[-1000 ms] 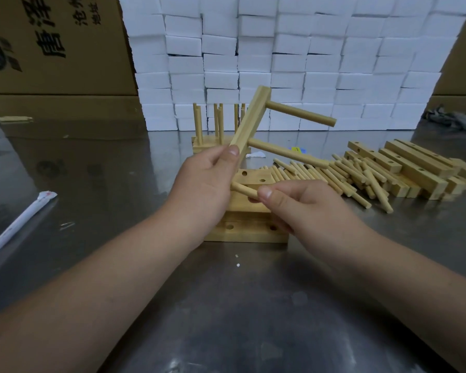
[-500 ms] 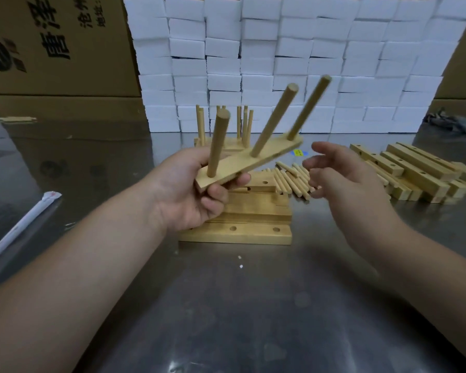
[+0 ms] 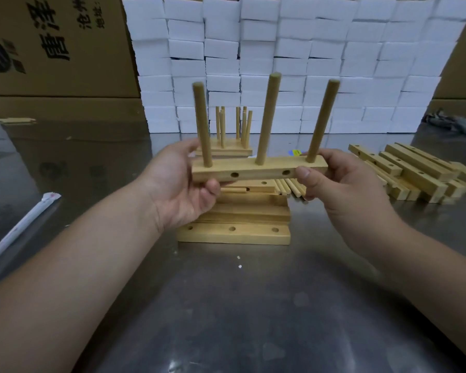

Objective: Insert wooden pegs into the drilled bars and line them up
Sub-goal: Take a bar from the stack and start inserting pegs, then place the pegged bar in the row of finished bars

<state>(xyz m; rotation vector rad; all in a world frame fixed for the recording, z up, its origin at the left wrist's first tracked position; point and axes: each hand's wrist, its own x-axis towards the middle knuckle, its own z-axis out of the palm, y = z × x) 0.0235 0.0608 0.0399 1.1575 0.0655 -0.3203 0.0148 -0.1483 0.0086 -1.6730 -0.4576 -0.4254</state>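
A drilled wooden bar (image 3: 258, 171) is held level above the table, with three pegs (image 3: 267, 118) standing up out of its top face. My left hand (image 3: 182, 184) grips its left end and my right hand (image 3: 342, 181) pinches its right end, thumb on the front face. Under the held bar lies a stack of drilled bars (image 3: 234, 232). Loose pegs (image 3: 291, 187) lie just behind that stack. Farther back stand finished bars with pegs (image 3: 228, 135), lined up together.
A pile of drilled bars (image 3: 414, 170) lies at the right on the metal table (image 3: 226, 319). A wall of white boxes (image 3: 280, 63) and brown cartons (image 3: 51, 49) close off the back. A white wrapped stick (image 3: 22, 227) lies at the left.
The last peg went into the bar. My left hand turned the bar from tilted to level with the pegs upright, and my right hand came back and took its right end.
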